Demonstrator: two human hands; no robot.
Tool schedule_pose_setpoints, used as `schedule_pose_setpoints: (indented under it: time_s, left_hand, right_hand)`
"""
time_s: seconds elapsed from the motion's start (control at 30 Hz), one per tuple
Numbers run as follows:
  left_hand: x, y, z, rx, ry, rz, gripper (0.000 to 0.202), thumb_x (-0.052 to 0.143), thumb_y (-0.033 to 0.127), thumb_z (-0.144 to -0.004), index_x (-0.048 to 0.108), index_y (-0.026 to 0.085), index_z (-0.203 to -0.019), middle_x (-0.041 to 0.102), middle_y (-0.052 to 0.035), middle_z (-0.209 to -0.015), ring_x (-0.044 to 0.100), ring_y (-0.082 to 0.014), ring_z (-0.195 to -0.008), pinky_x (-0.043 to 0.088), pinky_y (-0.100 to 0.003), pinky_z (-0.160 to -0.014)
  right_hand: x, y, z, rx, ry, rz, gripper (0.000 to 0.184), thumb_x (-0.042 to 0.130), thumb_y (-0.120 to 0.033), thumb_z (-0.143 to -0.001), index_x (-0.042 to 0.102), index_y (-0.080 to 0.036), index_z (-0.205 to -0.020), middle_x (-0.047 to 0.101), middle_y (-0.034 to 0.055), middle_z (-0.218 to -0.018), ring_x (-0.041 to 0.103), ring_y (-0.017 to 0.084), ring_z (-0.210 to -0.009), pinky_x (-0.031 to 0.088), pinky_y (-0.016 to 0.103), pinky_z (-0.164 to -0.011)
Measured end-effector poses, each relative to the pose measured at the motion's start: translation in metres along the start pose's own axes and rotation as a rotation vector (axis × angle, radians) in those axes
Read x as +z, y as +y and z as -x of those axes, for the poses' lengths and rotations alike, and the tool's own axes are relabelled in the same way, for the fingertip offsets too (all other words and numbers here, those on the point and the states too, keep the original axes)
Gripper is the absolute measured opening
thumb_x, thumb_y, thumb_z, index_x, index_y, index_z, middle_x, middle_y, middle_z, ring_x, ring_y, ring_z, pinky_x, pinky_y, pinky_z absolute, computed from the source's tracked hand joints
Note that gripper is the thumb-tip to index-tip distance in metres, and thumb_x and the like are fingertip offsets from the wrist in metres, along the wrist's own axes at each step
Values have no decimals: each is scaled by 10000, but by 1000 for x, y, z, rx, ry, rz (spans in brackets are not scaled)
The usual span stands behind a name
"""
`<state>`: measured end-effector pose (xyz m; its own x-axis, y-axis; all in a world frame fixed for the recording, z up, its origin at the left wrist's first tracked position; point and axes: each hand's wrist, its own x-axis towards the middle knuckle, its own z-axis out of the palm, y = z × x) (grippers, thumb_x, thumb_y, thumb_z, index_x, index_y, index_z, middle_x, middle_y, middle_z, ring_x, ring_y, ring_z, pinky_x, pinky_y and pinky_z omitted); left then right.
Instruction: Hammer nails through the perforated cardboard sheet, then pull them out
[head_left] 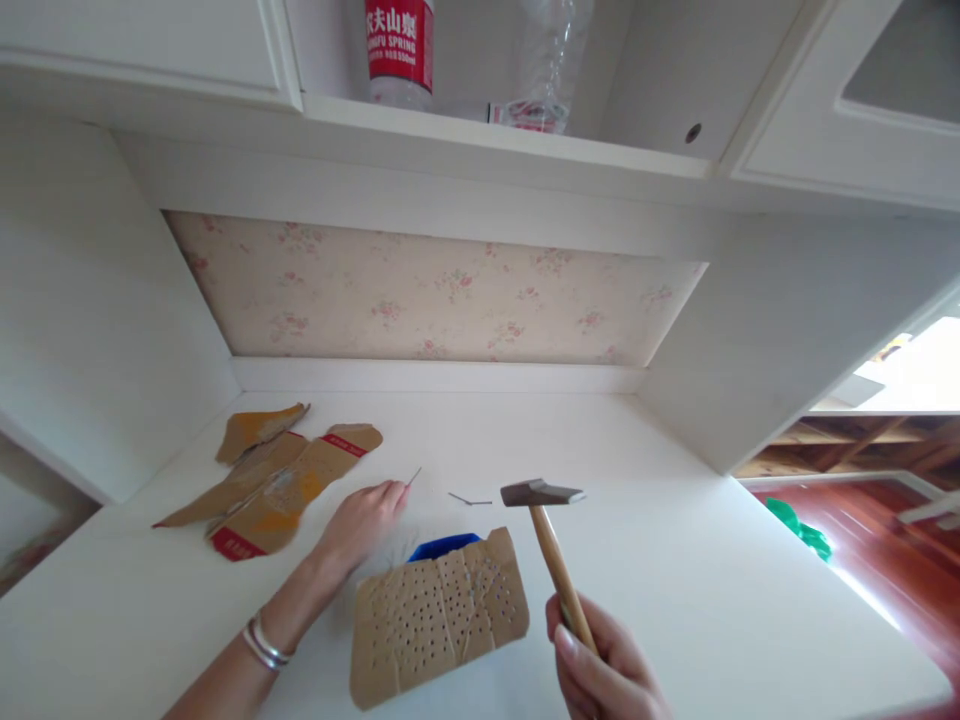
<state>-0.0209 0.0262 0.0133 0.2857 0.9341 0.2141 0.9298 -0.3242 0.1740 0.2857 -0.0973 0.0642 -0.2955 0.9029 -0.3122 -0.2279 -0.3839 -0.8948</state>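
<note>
My right hand (604, 660) grips the wooden handle of a hammer (559, 560), its metal head raised over the white surface. Between the fingertips of my left hand (367, 520) is a thin nail (415, 476), its point slanting up and away; the hand is slightly blurred. A piece of cardboard (439, 620) full of small punched holes lies in front of me, between my hands. From behind its far edge shows part of a blue object (444, 547), mostly hidden. Two more nails (471, 501) lie on the surface left of the hammer head.
Torn cardboard pieces (289, 485) lie at the left on the white tabletop (675, 560). White side panels flank it. Overhead, a shelf (487, 135) holds a red-labelled bottle (400, 50) and a clear plastic bottle (551, 60). Something green (799, 528) is on the red floor at right.
</note>
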Motion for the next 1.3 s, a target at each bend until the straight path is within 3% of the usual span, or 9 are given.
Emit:
schedule_pose_setpoints:
  time_s: [0.1, 0.2, 0.27, 0.33, 0.47, 0.63, 0.77, 1.0, 1.3]
  left_hand:
    - [-19, -12, 1, -90, 171, 74, 363, 303, 339, -1036, 636, 195, -1020, 757, -83, -955, 730, -216, -852, 541, -318, -808]
    - [-41, -12, 4, -135, 298, 149, 340, 347, 398, -1030, 624, 203, -1060, 770, -41, -900, 737, -176, -815, 553, -255, -771]
    - [-54, -3, 9, -139, 361, 212, 325, 377, 421, -1023, 630, 218, -1040, 774, -9, -881, 737, -149, -801, 558, -212, -735]
    - [-64, 12, 16, -128, 437, 407, 273, 471, 429, -993, 657, 231, -1002, 777, 8, -875, 737, -148, -819, 560, -205, -751]
    - [-74, 47, 32, -96, 364, 577, 203, 546, 393, -969, 698, 260, -983, 774, 20, -951, 727, -135, -866, 560, -186, -765]
    - [-74, 80, 33, -16, 206, 657, 137, 563, 319, -972, 694, 279, -958, 758, 49, -900, 707, -112, -816, 541, -175, -764]
    - [-65, 93, 28, 75, 114, 610, 133, 540, 254, -986, 669, 281, -966, 744, 60, -876, 694, -108, -793, 519, -182, -765]
    - [-39, 98, 31, 150, 179, 495, 148, 499, 223, -996, 640, 268, -996, 741, 16, -868, 704, -147, -780, 548, -236, -750]
    - [-37, 104, 25, 248, 291, 453, 204, 475, 117, -965, 626, 251, -996, 738, -15, -855, 712, -161, -772, 582, -263, -735]
  right_hand:
    - [-7, -15, -24, -78, -192, -27, 361, 658, -534, -863, 557, -193, -928, 370, -129, -510, 175, 8, -333, 171, 147, -308]
    - [-14, -24, -53, -164, -388, -49, 341, 635, -492, -889, 588, -170, -990, 416, -121, -476, 287, 19, -275, 197, 145, -279]
    - [-17, -27, -71, -218, -406, -16, 377, 616, -469, -912, 599, -149, -1110, 503, -86, -545, 381, 25, -293, 232, 157, -307]
    - [-19, -25, -85, -253, -392, 5, 409, 600, -450, -931, 598, -146, -1204, 550, -60, -617, 429, 19, -308, 238, 170, -336]
    - [-24, -12, -104, -227, -371, -95, 357, 569, -405, -956, 632, -158, -1206, 557, -55, -615, 412, 3, -282, 197, 170, -325]
    - [-33, 0, -110, -133, -366, -280, 317, 579, -393, -950, 627, -212, -1206, 501, -85, -626, 367, 2, -265, 212, 154, -276]
    - [-38, 1, -110, -113, -371, -291, 331, 616, -399, -929, 624, -225, -1211, 480, -97, -609, 347, -1, -267, 224, 145, -278]
    - [-39, 3, -110, -116, -428, -265, 304, 587, -377, -949, 637, -188, -1183, 491, -87, -593, 360, -1, -257, 234, 129, -264]
    - [-40, 2, -109, -116, -419, -287, 356, 632, -385, -920, 628, -170, -1204, 508, -86, -579, 384, 8, -252, 247, 125, -258]
